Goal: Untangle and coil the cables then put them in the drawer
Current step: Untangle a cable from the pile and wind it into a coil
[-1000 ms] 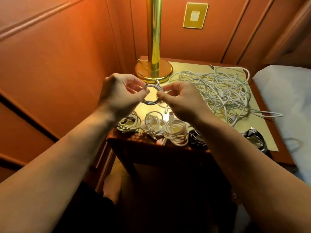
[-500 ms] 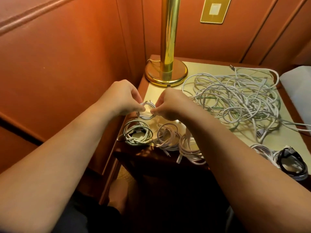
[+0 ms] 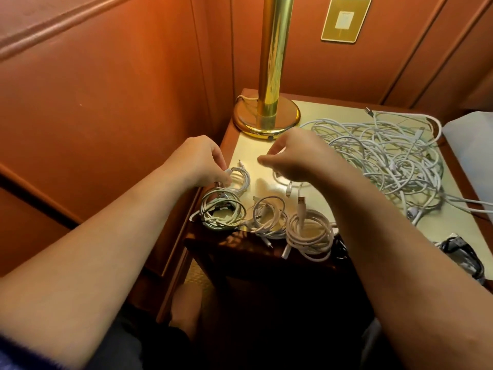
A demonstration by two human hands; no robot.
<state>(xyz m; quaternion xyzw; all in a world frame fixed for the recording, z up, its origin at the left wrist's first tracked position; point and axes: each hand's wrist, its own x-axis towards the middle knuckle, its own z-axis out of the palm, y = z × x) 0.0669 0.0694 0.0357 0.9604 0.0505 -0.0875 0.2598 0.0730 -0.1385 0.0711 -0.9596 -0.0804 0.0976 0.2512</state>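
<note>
Clearly, in the head view — the only one given — the work is partly done. Three small white coiled cables are laid in a row at the front edge of the dark wooden desk (image 3: 266, 263): one at the left (image 3: 222, 212), one in the middle (image 3: 269, 218) and one at the right (image 3: 309, 237). A fourth small white coil (image 3: 238, 180) is pinched at its near side by the left hand (image 3: 198, 162), just behind the left coil. The right hand (image 3: 297, 158) is held above the desk with fingers curled; whether anything is gripped cannot be told. A coiled black cable (image 3: 462, 253) is seen at the right edge. A large white tangle of cables (image 3: 381, 158) is left unsorted behind, beside the brass lamp base (image 3: 266, 120). No drawer is shown open — most of the untangling, and all of the stowing, is judged to be left.
</note>
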